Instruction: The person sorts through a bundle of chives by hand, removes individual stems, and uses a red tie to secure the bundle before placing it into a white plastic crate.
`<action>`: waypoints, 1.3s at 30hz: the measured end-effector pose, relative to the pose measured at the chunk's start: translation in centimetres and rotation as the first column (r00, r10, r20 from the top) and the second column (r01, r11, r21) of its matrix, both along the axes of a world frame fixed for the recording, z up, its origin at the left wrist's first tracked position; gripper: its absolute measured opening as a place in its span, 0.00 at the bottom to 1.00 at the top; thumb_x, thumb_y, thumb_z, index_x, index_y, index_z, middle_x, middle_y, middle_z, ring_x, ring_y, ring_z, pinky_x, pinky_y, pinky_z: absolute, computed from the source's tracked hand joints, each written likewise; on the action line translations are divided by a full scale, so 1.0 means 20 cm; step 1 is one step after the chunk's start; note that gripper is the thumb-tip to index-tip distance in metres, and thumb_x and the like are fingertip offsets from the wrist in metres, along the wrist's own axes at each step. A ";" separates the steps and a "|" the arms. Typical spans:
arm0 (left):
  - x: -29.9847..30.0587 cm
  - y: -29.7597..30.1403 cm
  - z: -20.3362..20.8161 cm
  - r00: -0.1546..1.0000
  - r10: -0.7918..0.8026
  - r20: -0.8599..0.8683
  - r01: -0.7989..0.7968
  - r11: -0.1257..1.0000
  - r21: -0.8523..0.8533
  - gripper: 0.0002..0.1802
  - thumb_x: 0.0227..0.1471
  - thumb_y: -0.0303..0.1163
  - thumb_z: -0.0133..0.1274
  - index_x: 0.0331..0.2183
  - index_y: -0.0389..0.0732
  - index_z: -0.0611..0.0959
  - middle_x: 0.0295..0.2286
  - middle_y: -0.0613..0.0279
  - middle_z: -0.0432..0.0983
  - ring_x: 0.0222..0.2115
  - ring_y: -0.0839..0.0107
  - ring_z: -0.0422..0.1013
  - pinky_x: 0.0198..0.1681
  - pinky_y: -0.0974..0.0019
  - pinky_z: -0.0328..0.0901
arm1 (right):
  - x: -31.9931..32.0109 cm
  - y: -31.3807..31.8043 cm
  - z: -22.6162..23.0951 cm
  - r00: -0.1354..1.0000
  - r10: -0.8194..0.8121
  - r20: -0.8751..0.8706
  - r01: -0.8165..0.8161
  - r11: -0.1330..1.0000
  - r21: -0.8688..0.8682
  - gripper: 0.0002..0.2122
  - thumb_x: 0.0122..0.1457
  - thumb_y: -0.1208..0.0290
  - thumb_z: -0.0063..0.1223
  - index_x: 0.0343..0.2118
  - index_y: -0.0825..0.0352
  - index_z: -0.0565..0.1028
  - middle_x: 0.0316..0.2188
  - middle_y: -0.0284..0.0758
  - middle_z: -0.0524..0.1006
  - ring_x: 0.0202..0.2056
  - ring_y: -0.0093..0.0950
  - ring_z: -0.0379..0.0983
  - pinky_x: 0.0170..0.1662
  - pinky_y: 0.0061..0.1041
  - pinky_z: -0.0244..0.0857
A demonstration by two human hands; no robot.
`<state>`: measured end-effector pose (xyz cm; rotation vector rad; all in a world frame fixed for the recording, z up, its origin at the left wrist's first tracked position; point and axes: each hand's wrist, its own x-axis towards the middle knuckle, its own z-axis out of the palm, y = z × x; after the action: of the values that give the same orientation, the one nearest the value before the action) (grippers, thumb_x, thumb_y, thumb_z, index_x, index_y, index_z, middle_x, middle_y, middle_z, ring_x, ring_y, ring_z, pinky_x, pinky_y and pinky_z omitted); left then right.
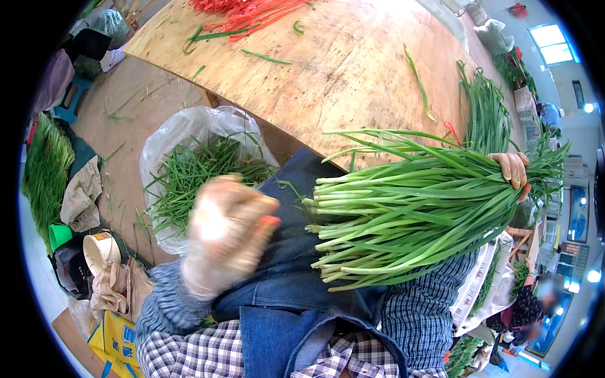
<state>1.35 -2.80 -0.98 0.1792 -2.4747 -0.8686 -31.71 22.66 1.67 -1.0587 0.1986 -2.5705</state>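
Note:
A large bunch of garlic chives (403,208) lies across my lap and right forearm, pale cut ends toward the middle and green leaves to the right. My right hand (512,170) is closed round its leafy part. My left hand (233,230) is smeared by motion beside the cut ends, apart from them; its fingers look bent, but whether they hold anything I cannot make out. Just beyond it, a clear plastic bag (154,148) stands on the floor, with loose green leaf scraps (189,173) in it. Another bunch of chives (485,116) rests at the table's right edge.
The wooden table (328,82) spans the far side, with red ties (246,16) and stray leaves on it. At left are a chive pile (47,170), a cream tub (101,249), a green cup (60,235) and a yellow bag (113,343). Another person (529,309) is at far right.

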 end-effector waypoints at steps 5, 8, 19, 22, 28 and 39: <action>-0.23 0.23 0.01 0.999 -0.045 0.025 0.046 0.997 -0.068 0.14 0.36 0.34 0.62 0.28 0.38 0.79 0.27 0.59 0.71 0.30 0.59 0.67 0.40 0.54 0.61 | 0.03 -0.02 0.01 1.000 0.011 0.021 -0.010 0.999 -0.033 0.12 0.49 0.70 0.53 0.31 0.67 0.62 0.20 0.25 0.67 0.24 0.19 0.65 0.34 0.19 0.62; -0.24 0.26 -0.03 0.998 -0.033 0.061 0.036 0.998 -0.056 0.15 0.36 0.36 0.61 0.27 0.38 0.79 0.26 0.58 0.70 0.28 0.59 0.67 0.38 0.54 0.60 | 0.04 -0.02 0.02 1.000 -0.007 -0.019 0.007 1.000 0.006 0.13 0.49 0.70 0.53 0.32 0.68 0.62 0.20 0.26 0.67 0.24 0.19 0.65 0.34 0.19 0.62; -0.23 0.35 -0.07 0.995 0.093 0.040 -0.091 0.995 -0.046 0.16 0.39 0.37 0.59 0.31 0.37 0.80 0.26 0.57 0.70 0.29 0.58 0.66 0.36 0.54 0.58 | 0.04 0.02 0.01 0.995 -0.092 0.025 0.091 0.995 0.035 0.17 0.50 0.69 0.52 0.38 0.71 0.61 0.22 0.25 0.66 0.24 0.18 0.63 0.32 0.21 0.59; -0.25 0.36 -0.09 0.990 0.054 0.129 -0.058 0.998 0.023 0.14 0.40 0.37 0.59 0.29 0.38 0.81 0.25 0.58 0.71 0.27 0.59 0.66 0.33 0.57 0.57 | 0.06 0.00 0.02 0.996 -0.082 0.023 0.081 0.996 0.019 0.17 0.50 0.69 0.52 0.38 0.71 0.61 0.22 0.24 0.65 0.23 0.19 0.63 0.31 0.21 0.59; -0.31 0.38 -0.10 0.997 0.077 -0.004 -0.075 0.979 0.191 0.07 0.38 0.33 0.60 0.23 0.41 0.81 0.19 0.62 0.72 0.23 0.63 0.67 0.28 0.62 0.57 | 0.06 -0.02 0.05 0.997 -0.068 -0.038 0.069 0.997 0.031 0.16 0.50 0.69 0.52 0.38 0.71 0.61 0.21 0.25 0.65 0.23 0.20 0.63 0.31 0.22 0.60; -0.18 0.16 -0.12 0.992 0.117 -0.040 -0.115 0.993 0.038 0.06 0.37 0.26 0.57 0.19 0.40 0.75 0.18 0.58 0.68 0.20 0.59 0.66 0.24 0.59 0.59 | 0.10 -0.07 0.04 1.000 0.004 -0.019 -0.004 0.999 -0.037 0.15 0.50 0.71 0.52 0.36 0.69 0.60 0.22 0.26 0.67 0.25 0.20 0.66 0.33 0.23 0.62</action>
<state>-2.22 0.42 -3.38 0.3108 -2.3847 -0.8581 -29.73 21.34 2.49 -1.0956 0.1536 -2.5711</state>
